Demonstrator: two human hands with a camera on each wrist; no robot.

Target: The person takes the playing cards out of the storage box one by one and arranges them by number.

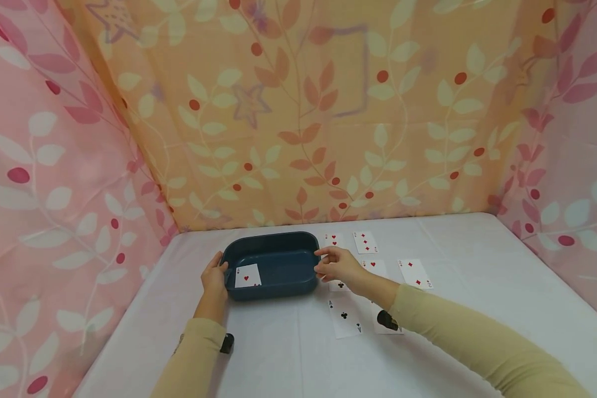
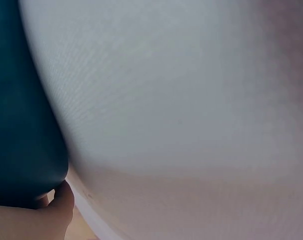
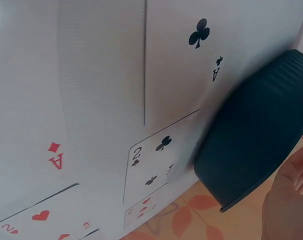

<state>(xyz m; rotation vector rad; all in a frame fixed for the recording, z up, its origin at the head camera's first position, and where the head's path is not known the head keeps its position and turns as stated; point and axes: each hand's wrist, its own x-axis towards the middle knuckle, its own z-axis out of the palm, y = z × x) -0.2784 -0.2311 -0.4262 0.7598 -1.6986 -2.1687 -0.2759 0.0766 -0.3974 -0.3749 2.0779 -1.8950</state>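
Observation:
A dark blue rectangular tray (image 1: 286, 268) is held between both hands over the white table, its inside facing the head camera. One playing card with a red heart (image 1: 247, 276) lies in its left part. My left hand (image 1: 214, 277) grips the tray's left end, thumb by the rim. At the opposite end, my right hand (image 1: 340, 268) pinches the edge with thumb and fingers. The left wrist view catches only the tray's side (image 2: 26, 115) and part of that hand. From the right wrist, the tray's outer wall (image 3: 256, 130) rises near the ace of clubs (image 3: 196, 50).
Several face-up cards lie right of the tray, among them a two of diamonds (image 1: 415, 273), a two of hearts (image 3: 41, 216), a two of clubs (image 3: 151, 167) and an ace of diamonds (image 3: 55, 155). The right forearm covers some. Patterned curtains (image 1: 298, 110) enclose the white table (image 1: 278, 354).

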